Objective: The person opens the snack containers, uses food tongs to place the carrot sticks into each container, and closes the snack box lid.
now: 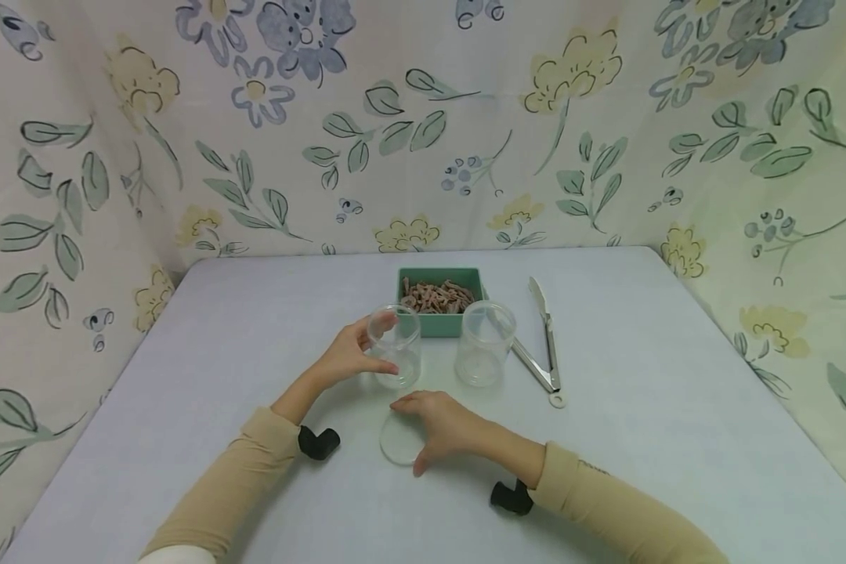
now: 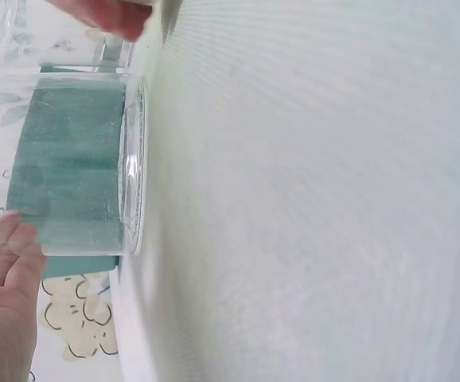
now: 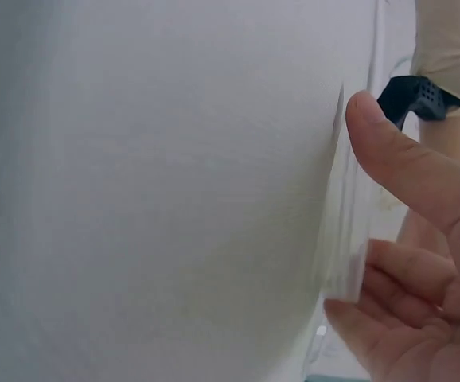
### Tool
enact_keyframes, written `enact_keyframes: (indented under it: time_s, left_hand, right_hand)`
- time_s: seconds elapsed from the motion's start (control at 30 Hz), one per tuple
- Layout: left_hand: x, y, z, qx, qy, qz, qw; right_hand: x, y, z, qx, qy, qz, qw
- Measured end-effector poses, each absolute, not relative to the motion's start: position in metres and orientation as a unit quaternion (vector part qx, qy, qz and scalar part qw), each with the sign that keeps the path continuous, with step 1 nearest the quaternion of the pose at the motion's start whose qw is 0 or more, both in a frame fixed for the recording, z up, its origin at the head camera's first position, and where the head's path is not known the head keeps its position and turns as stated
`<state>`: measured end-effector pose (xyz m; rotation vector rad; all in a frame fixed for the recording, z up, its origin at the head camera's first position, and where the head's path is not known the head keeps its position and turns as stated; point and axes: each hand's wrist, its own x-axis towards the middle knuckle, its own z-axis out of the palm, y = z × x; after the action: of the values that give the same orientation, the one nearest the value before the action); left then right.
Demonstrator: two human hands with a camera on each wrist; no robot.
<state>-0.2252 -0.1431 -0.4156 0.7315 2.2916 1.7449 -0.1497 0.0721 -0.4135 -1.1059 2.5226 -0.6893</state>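
My left hand (image 1: 352, 352) holds a clear plastic jar (image 1: 410, 348) from its left side, thumb in front and fingers behind. The jar stands upright on the table, its mouth uncovered; in the left wrist view its base (image 2: 134, 167) meets the white surface. Nearer to me, my right hand (image 1: 446, 429) grips a thin, round, clear lid (image 1: 397, 442) by its edge. Thumb and fingers span the lid's rim (image 3: 343, 231) in the right wrist view. Whether the lid is raised off the table is hard to tell.
A second clear jar (image 1: 481, 356) stands upright to the right. Behind both jars sits a green box (image 1: 440, 326) with brown strips (image 1: 437, 298) inside. Metal tongs (image 1: 551, 348) lie spread beside the right jar. A floral curtain (image 1: 409, 157) hangs behind the white table (image 1: 641, 376).
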Motion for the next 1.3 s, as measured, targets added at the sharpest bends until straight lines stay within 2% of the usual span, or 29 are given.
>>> enact_keyframes:
  time_s: [0.4, 0.63, 0.77, 1.03, 1.3]
  left_hand:
    - [-0.224, -0.143, -0.415, 0.251, 0.771, 0.579, 0.086]
    - [-0.221, -0.143, -0.414, 0.258, 0.787, 0.555, 0.076]
    - [-0.224, -0.144, -0.413, 0.257, 0.797, 0.543, 0.065]
    - [-0.224, -0.145, -0.409, 0.241, 0.798, 0.548, 0.069]
    - [-0.221, -0.145, -0.409, 0.241, 0.795, 0.551, 0.077]
  right_hand:
    - [-0.153, 0.074, -0.416, -0.384, 0.874, -0.244, 0.173]
    - [-0.150, 0.088, -0.395, -0.382, 0.874, -0.249, 0.165]
    - [-0.149, 0.106, -0.373, -0.377, 0.867, -0.298, 0.133]
    - [-0.164, 0.143, -0.337, -0.315, 0.855, -0.411, 0.030]
    - [-0.172, 0.166, -0.317, -0.244, 0.833, -0.496, 0.013]
